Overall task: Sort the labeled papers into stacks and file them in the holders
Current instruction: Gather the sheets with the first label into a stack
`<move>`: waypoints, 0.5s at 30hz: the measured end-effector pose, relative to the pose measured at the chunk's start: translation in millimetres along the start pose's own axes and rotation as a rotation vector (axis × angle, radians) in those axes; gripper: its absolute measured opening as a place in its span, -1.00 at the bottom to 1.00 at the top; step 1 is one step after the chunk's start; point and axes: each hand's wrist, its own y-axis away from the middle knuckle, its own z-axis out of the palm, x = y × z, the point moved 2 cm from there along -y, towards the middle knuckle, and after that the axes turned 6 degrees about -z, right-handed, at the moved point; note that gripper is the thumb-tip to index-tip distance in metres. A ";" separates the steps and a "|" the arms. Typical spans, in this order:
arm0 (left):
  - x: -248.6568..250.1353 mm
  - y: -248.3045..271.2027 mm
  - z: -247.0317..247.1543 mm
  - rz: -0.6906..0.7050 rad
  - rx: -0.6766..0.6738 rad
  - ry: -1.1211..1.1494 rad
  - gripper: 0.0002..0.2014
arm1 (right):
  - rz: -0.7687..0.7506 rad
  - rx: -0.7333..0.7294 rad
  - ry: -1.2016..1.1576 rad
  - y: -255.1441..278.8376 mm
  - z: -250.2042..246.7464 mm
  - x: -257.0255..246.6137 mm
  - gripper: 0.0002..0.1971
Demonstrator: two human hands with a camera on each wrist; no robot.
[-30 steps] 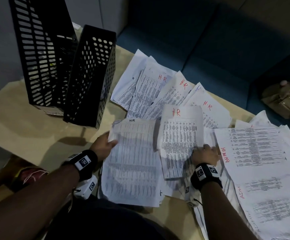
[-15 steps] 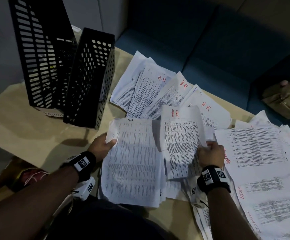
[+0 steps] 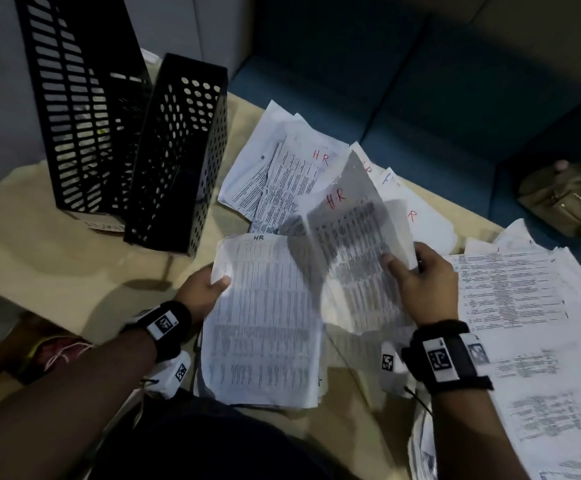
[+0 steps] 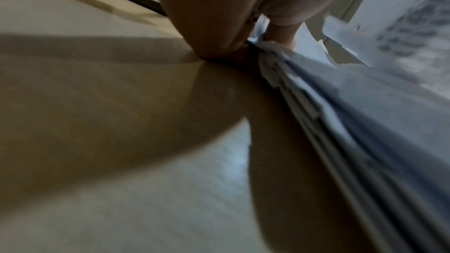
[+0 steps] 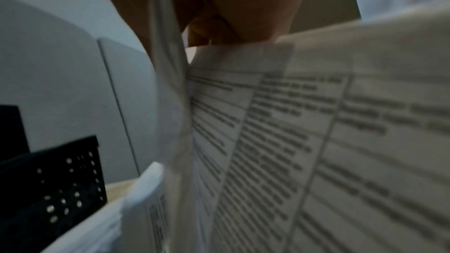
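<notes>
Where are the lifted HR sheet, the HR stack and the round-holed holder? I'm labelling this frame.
lifted HR sheet (image 3: 347, 233), head view, printed middle.
HR stack (image 3: 264, 317), head view, top page.
round-holed holder (image 3: 174, 161), head view, perforated side wall.

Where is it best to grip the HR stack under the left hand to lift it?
Probably the HR stack by its long left edge, from the left, where the left hand already pinches it. That edge overhangs bare table; the right side is under the sheet in the right hand.

HR stack (image 3: 264, 320) flat on table; loose HR sheet (image 3: 351, 237) lifted, tilted; two black holders (image 3: 115, 133) upright behind.
</notes>
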 end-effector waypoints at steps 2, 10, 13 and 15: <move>0.8 2.1 1.7 -0.022 0.005 0.037 -0.66 | -0.103 0.036 -0.088 1.7 -21.0 -25.3 -0.93; 4.7 4.5 2.0 -0.008 0.017 0.068 -0.66 | -0.077 0.177 -0.595 -16.7 -48.5 -49.9 -0.86; 3.7 3.8 0.9 -0.019 0.006 0.078 -0.72 | 0.057 -0.020 -0.645 -17.0 10.9 -24.4 -0.72; 2.9 3.0 0.3 -0.002 -0.015 0.050 -0.71 | 0.161 -0.155 -0.560 -4.8 55.6 -3.8 -0.59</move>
